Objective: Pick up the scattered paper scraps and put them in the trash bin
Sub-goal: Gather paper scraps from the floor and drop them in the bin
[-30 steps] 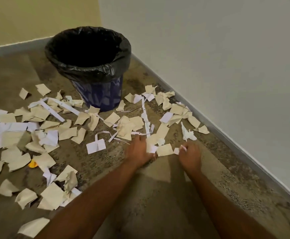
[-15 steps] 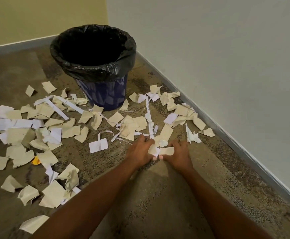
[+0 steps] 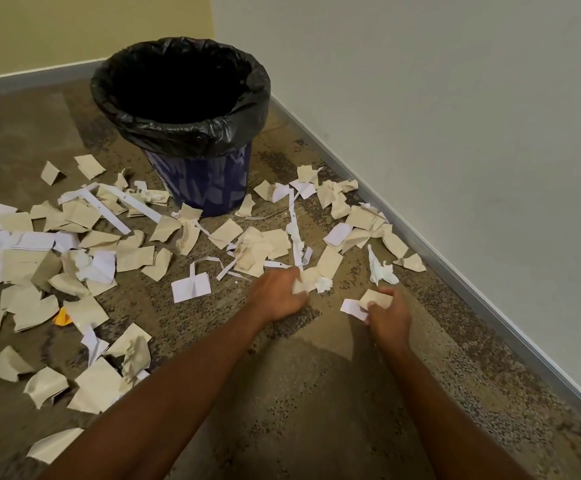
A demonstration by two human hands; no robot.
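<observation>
Several beige and white paper scraps [image 3: 85, 258] lie scattered over the floor, from the far left to the wall on the right. A blue trash bin [image 3: 202, 181] lined with a black bag stands in the corner behind them, its mouth open. My left hand [image 3: 275, 296] rests low on the floor, fingers closed around scraps [image 3: 303, 284] at the pile's near edge. My right hand [image 3: 387, 315] is to its right, gripping a beige scrap and a white scrap [image 3: 374, 299].
Walls meet in the corner behind the bin, and a grey baseboard [image 3: 455, 271] runs diagonally along the right. A small orange piece [image 3: 62, 318] lies among the scraps at the left. A crumpled white tissue [image 3: 381, 268] sits near the baseboard.
My hands came together over scraps near the pile's front, then my right hand drew away to the right with a beige and a white scrap. The left hand stayed gripping scraps.
</observation>
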